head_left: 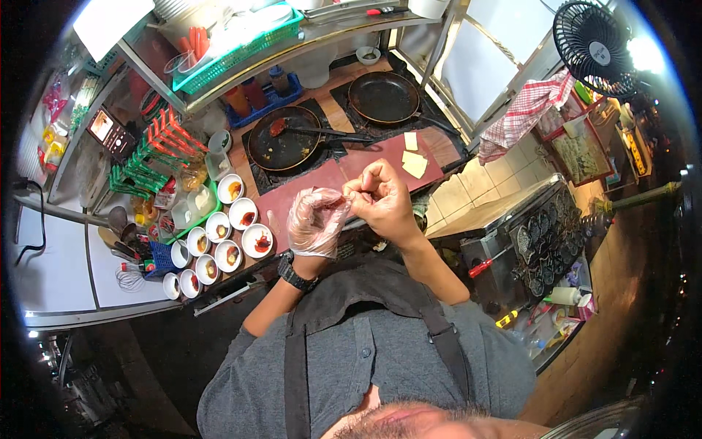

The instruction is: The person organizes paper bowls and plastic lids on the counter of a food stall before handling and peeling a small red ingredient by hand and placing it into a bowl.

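My left hand (316, 223) wears a clear plastic glove and a dark watch (296, 274). Its fingers are curled in, and what they hold, if anything, is hidden. Bare and closed in a pinch, my right hand (382, 196) meets the left fingertips; whatever lies in that pinch is too small to make out. Both hands are above the near edge of a dark red board (292, 196). On the board's right part lie pale yellow square slices (414, 165), which look like cheese. Left of my gloved hand stand several small white bowls (257, 240) with red sauce in some.
Behind the board are two dark frying pans (384, 96), the left one with a sauce-smeared spatula (314, 132) across it. A green basket (241, 55) sits on the shelf above. To the right stands a black moulded griddle (541, 238) with a red-handled screwdriver (481, 268).
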Demonstrator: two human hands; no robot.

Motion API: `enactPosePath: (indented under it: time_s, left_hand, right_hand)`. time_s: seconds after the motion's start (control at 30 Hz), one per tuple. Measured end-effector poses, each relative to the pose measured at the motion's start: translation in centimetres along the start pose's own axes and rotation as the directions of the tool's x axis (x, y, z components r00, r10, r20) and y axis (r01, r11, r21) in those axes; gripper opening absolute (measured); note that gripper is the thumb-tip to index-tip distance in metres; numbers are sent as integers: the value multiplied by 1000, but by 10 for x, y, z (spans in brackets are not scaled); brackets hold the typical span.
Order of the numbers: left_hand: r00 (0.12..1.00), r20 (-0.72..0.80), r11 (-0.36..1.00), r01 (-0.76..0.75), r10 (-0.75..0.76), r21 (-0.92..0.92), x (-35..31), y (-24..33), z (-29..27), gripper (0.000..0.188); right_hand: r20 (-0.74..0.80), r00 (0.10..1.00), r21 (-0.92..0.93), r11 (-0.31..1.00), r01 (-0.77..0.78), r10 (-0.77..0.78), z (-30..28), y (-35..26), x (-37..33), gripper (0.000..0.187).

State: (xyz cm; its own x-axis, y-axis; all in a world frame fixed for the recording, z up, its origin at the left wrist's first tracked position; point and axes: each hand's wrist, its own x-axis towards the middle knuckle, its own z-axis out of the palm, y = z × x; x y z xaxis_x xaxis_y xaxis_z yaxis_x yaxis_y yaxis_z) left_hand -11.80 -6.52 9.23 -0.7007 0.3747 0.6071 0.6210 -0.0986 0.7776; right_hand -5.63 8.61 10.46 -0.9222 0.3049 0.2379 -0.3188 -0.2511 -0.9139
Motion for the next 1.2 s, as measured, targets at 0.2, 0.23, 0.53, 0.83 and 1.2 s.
enactPosePath:
  time_s: [0.2,0.23,0.53,0.83,1.2]
  left_hand:
    - [996,-18,985,83,-87,-153,1,-5,-1,29]
    - [996,-18,987,85,-88,-138,-1,-9,-2,28]
    - [996,-10,995,87,-88,-57,-3,-20,1,20]
    - [979,48,974,204,-200,-99,-2,-21,6,12]
    - [750,288,464,614,-595,-639,-27,-72,11,54]
  right_hand:
    - [-51,998,29,999,45,-44,0,0,1,26]
    - [-44,998,5,999,46,-46,-1,-1,1,26]
    - [-78,990,-276,957,93,-119,-1,-4,-1,21]
    - [7,958,-602,764,233,-287,0,-2,-7,15]
    - [-415,893,-750,621,-229,-173,-126,45,23,17]
